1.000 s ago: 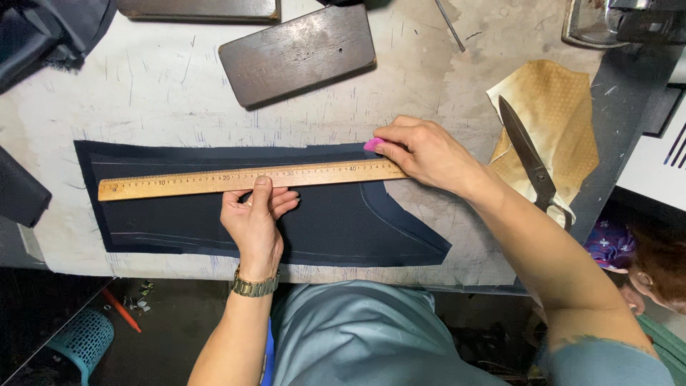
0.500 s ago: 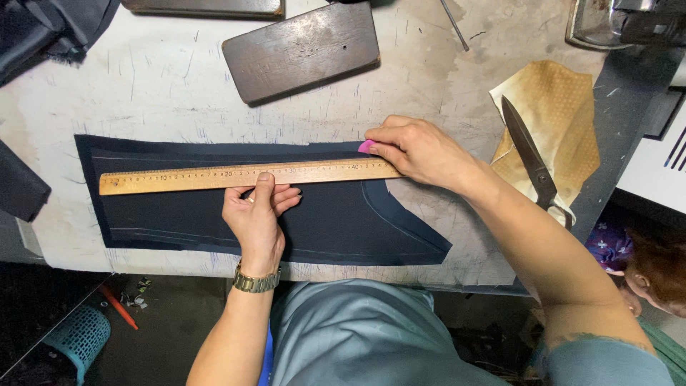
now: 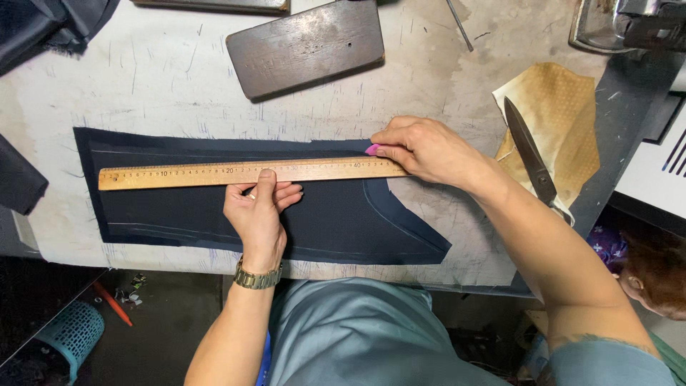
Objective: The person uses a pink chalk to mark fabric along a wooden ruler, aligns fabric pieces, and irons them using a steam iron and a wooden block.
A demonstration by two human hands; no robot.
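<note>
A dark navy fabric piece (image 3: 336, 221) lies flat on the worn white table (image 3: 143, 78). Along it lies a long wooden ruler (image 3: 214, 173). My left hand (image 3: 259, 211) presses the ruler's lower edge near its middle with the fingertips. My right hand (image 3: 425, 149) rests at the ruler's right end, pinching a small pink piece of tailor's chalk (image 3: 372, 149) against the ruler's upper edge. Faint chalk lines run along the fabric.
A dark rectangular block (image 3: 307, 46) lies on the table behind the fabric. Black shears (image 3: 532, 161) rest on a tan cloth (image 3: 564, 121) at the right. Dark fabric (image 3: 50, 25) is heaped at the top left. A teal basket (image 3: 68, 336) stands on the floor. Another person's head (image 3: 654, 275) shows at the right.
The ruler and my left hand have stayed in place. My right hand with the chalk has barely shifted at the ruler's right end.
</note>
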